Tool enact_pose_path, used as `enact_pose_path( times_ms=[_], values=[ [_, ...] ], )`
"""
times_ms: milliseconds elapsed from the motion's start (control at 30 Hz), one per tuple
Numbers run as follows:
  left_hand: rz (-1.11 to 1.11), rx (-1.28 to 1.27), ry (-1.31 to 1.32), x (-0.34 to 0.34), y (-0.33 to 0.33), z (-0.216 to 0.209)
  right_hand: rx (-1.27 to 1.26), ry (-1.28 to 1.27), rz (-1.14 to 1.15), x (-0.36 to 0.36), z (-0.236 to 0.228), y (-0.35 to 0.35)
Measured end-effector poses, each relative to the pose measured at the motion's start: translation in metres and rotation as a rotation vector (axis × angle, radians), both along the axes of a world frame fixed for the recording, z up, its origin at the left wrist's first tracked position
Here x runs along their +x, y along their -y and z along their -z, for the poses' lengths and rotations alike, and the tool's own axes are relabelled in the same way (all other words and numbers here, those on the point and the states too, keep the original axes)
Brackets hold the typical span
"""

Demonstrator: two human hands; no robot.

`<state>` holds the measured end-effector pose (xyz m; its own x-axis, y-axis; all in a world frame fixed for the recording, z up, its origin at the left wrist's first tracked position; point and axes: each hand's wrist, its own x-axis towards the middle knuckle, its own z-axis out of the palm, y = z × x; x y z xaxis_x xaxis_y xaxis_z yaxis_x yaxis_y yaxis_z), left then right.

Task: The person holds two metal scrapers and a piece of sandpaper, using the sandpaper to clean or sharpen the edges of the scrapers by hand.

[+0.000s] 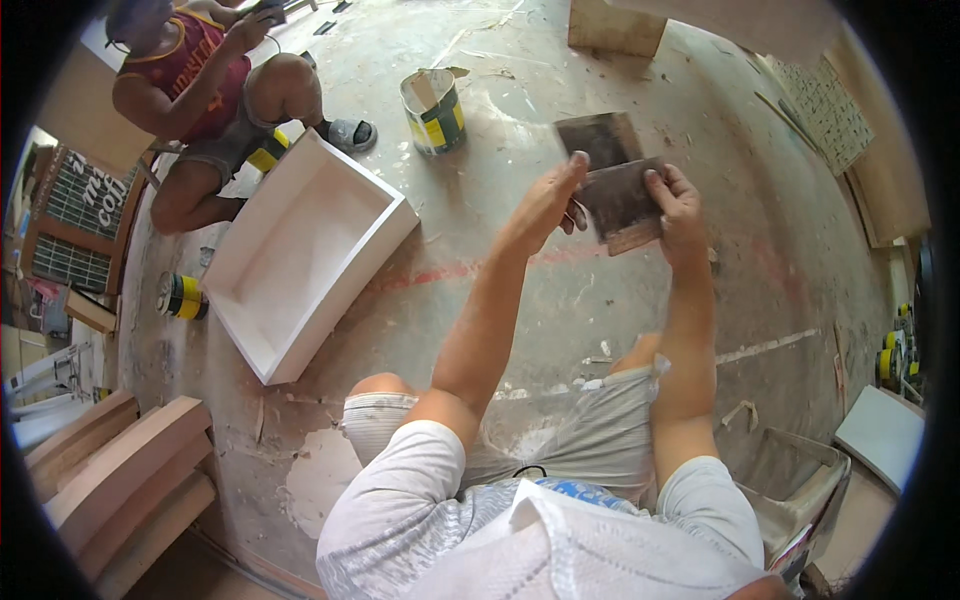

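In front of me, above the floor, are two dark brown, roughly square pieces that look like worn sandpaper. The nearer sandpaper piece [622, 203] shows a lighter brown strip along its lower edge. My right hand [682, 212] pinches its right side, thumb on top. At the left side, my left hand [548, 205] has its thumb against the pieces and its other fingers curled underneath. Just beyond, slightly blurred, the farther sandpaper piece [600, 136] partly overlaps behind the nearer one. Exactly how the left fingers grip them is hidden.
A white open box [345, 290] rests on the floor to my left. Behind it sits a person [190, 90] holding a dark object. A tin bucket [434, 115] stands ahead, a smaller can [182, 296] at left. Curved wooden pieces [130, 470] are stacked at lower left; a grey bin [800, 480] stands right.
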<state>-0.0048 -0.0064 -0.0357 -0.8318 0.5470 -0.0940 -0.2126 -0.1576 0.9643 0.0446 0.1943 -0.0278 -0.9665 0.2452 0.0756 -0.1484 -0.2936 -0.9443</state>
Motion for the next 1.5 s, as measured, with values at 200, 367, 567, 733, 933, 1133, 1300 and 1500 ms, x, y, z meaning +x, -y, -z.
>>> enact_pose_path(
  times_ms=[200,367,567,733,933,1133,1300,1500],
  values=[
    [-0.51,0.741,0.387,-0.026,0.014,0.0,0.506,-0.091,0.449,-0.013,0.005,0.022],
    [-0.394,1.148,0.444,-0.073,0.051,0.041,-0.125,0.203,-0.407,0.012,-0.001,0.066],
    [-0.152,1.325,0.355,-0.088,0.09,0.063,-0.29,0.38,-0.632,0.036,0.016,0.146],
    [-0.448,1.171,0.348,-0.059,0.057,0.039,-0.373,0.314,-0.401,0.036,0.022,0.15],
    [-0.485,1.075,0.467,-0.044,0.034,0.024,-0.393,0.248,-0.258,0.026,0.011,0.137],
    [-0.415,1.048,0.26,-0.016,0.024,-0.011,-0.392,0.334,-0.315,0.035,-0.004,0.125],
    [-0.356,0.981,0.167,-0.014,0.025,-0.008,-0.492,0.373,-0.364,0.031,-0.007,0.119],
    [-0.329,0.875,0.138,-0.017,0.024,0.002,-0.471,0.346,-0.332,0.02,0.007,0.108]
  ],
)
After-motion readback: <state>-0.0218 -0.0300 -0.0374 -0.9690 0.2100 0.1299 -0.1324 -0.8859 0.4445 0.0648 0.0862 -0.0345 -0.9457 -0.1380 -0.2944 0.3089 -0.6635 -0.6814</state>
